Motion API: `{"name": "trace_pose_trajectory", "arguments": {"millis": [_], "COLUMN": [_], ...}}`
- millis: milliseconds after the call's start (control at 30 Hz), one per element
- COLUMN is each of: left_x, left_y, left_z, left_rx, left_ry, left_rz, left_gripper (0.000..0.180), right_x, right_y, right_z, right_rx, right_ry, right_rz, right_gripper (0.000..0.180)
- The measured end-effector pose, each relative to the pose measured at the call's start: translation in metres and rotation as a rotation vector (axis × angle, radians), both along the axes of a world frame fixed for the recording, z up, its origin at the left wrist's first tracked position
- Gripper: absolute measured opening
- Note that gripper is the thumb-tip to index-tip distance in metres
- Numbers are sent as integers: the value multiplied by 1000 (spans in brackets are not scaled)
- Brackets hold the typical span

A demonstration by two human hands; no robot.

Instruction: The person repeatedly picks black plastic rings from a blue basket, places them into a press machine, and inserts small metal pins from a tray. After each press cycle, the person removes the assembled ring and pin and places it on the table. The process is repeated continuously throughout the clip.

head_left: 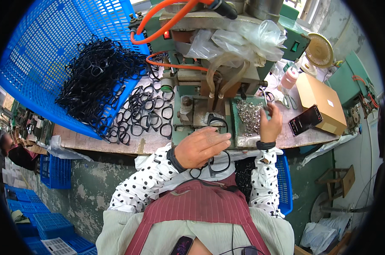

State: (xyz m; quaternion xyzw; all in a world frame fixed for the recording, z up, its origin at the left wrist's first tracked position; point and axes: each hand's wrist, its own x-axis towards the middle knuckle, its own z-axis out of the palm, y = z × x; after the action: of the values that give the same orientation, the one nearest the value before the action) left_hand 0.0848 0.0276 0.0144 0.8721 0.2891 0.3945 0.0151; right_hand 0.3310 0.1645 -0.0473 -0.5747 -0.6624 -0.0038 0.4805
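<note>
A: Where are the hands?

B: Apart. The left hand lies back upward in front of a green-and-steel press. A black plastic spectacle frame shows at six o'clock, just below it; the grip is hidden, so I can't tell whether the fingers are closed on it

A: And the right hand?

B: At two o'clock from the left, fingers bent beside a shallow green tray of tiny silvery metal pieces. Whether it pinches one, I can't tell

A: What might go wrong there?

B: The pieces are small and heaped, so the fingers could lift two at once or flick some out. At one o'clock from the left hand, a dark curved part sits at the press; if it lies askew, pressure could crack it, and fingers so near could be nipped

A: Further out?

B: At ten o'clock, loose black frames overlap on the counter, so lifting one could drag others. Beyond, a blue latticed plastic crate is heaped with more, which could slide. At three o'clock from the right hand, a careless sleeve could knock the black smartphone
</note>
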Motion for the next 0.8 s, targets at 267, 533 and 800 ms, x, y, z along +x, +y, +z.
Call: {"name": "trace_pose_trajectory", "arguments": {"millis": [267, 533, 800], "left_x": [-2, 1, -76], "left_y": [-3, -4, -22], "left_z": [-2, -7, -37], "left_rx": [15, 25, 265], "left_ry": [-39, -70, 118], "left_rz": [3, 12, 410], "left_gripper": [47, 46, 32], "right_x": [24, -2, 6], "right_y": [-27, -16, -13], "right_z": [-14, -30, -42], "right_rx": [-301, -134, -146], "right_ry": [-402, -298, 25], "right_rz": [59, -28, 150], "right_gripper": [24, 14, 8]}}
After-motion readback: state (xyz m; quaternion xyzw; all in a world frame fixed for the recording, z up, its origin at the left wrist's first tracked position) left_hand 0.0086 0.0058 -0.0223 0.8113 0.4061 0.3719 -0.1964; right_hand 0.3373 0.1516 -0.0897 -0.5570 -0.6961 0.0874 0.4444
